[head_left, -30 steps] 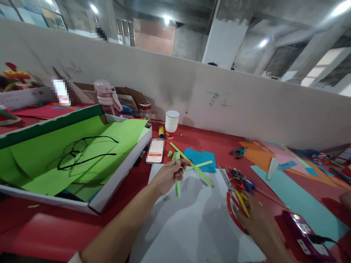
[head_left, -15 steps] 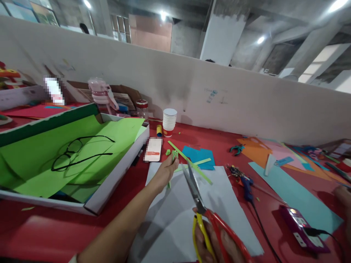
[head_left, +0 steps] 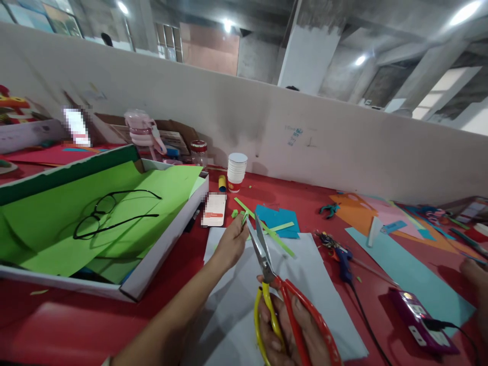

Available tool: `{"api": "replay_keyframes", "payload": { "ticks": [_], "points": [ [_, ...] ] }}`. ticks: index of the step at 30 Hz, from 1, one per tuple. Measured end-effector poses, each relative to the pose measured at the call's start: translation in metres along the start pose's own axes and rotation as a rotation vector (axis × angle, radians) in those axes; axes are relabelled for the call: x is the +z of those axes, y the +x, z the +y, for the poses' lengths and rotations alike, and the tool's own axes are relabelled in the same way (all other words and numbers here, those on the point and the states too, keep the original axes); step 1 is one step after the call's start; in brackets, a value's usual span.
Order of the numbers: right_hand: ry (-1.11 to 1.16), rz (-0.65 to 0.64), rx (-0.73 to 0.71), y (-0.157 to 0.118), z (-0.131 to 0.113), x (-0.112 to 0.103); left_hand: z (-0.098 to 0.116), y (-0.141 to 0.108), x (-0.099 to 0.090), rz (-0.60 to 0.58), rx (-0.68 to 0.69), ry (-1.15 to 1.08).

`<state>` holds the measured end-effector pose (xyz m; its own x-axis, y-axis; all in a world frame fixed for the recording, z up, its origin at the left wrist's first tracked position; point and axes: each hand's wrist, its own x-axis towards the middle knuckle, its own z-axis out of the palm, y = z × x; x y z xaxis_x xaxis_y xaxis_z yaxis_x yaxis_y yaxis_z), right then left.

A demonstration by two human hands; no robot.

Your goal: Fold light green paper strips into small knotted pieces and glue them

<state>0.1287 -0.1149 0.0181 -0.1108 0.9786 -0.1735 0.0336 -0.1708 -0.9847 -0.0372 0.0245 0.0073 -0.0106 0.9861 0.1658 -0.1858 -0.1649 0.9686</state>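
Note:
My left hand (head_left: pixel 231 245) pinches a small piece of green paper (head_left: pixel 244 217) above the far edge of a white sheet (head_left: pixel 229 320). My right hand (head_left: pixel 292 325) grips scissors (head_left: pixel 269 274) with one red and one yellow handle. Their blades are parted, and the tips reach the green paper at my left fingertips. Behind the blades, thin green paper strips (head_left: pixel 284 247) lie across the white sheet and a piece of blue paper (head_left: pixel 278 218). Whether the blades touch the paper I cannot tell.
On the left stands a box (head_left: pixel 160 244) with green sheets and eyeglasses (head_left: pixel 91 223). A phone (head_left: pixel 214 209) and stacked paper cups (head_left: pixel 237 170) are beyond my left hand. To the right lie a glue gun (head_left: pixel 343 262), a purple device (head_left: pixel 421 323) and another person's hand (head_left: pixel 475 274).
The scissors in my right hand have moved left and slightly up, bringing the blades to the green paper. The blades are wider apart. My left hand has barely moved.

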Motion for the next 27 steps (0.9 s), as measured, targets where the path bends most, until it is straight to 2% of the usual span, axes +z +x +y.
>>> {"api": "replay_keyframes", "payload": {
  "ticks": [3, 6, 12, 15, 17, 21, 24, 27],
  "points": [
    [0.041, -0.018, 0.039, 0.001, -0.005, 0.004, -0.001, -0.002, -0.001, 0.007, 0.048, 0.067],
    [0.187, -0.059, 0.125, 0.005, -0.012, 0.009, 0.003, -0.006, -0.002, 0.032, 0.145, 0.232],
    [0.369, -0.139, 0.168, 0.013, -0.015, 0.014, 0.012, -0.009, -0.003, 0.091, 0.344, 0.887],
    [0.478, -0.240, 0.207, 0.013, -0.012, 0.009, 0.013, -0.010, -0.001, 0.100, 0.379, 1.085],
    [0.518, -0.284, 0.222, 0.013, -0.011, 0.007, 0.012, -0.010, -0.001, 0.102, 0.384, 1.126],
    [0.505, -0.279, 0.216, 0.014, -0.009, 0.009, 0.011, -0.011, -0.001, 0.098, 0.386, 1.129],
    [0.372, -0.209, 0.187, 0.014, -0.009, 0.009, 0.011, -0.011, -0.002, 0.106, 0.374, 1.116],
    [0.211, -0.113, 0.149, 0.011, -0.012, -0.004, 0.011, -0.009, -0.004, 0.149, 0.304, 1.024]
  ]
}}
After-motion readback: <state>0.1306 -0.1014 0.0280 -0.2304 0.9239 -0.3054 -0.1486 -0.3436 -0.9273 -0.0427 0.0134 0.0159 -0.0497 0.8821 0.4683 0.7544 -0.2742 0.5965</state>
